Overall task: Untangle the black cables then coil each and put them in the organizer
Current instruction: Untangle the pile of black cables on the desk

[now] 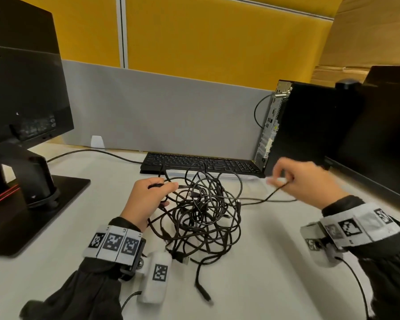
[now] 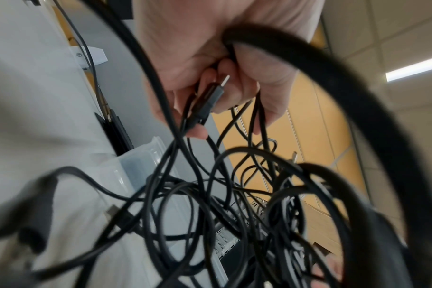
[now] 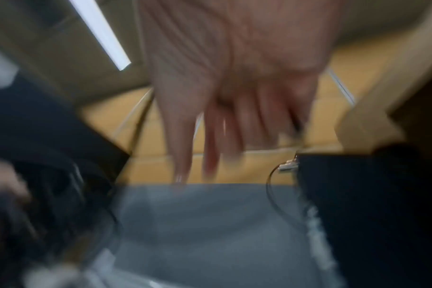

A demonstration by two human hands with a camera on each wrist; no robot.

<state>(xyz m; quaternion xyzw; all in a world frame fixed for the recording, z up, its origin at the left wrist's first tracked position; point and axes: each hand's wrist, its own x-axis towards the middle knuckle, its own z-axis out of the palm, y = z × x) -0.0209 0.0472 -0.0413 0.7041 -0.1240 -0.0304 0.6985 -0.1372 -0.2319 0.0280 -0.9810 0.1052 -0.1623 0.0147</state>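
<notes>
A tangle of black cables [image 1: 203, 211] lies mid-desk. My left hand [image 1: 169, 188] is at its left edge and grips a few strands. The left wrist view shows my left hand [image 2: 222, 93] curled round a strand and a USB plug [image 2: 210, 97], with loops [image 2: 234, 204] hanging below. My right hand [image 1: 280, 179] is lifted to the right of the pile and pinches one strand [image 1: 268, 197], which runs taut back to the tangle. The right wrist view is blurred and shows only my right hand [image 3: 234, 117]. A clear plastic organizer [image 1: 252, 179] sits just behind the pile.
Behind the organizer is a black keyboard [image 1: 201, 163] against a grey partition [image 1: 159, 107]. A monitor on a stand [image 1: 21, 88] fills the left. At the right are a PC tower [image 1: 310, 128] and a second monitor [image 1: 379, 135]. Loose cable ends [image 1: 201, 289] trail towards the front edge.
</notes>
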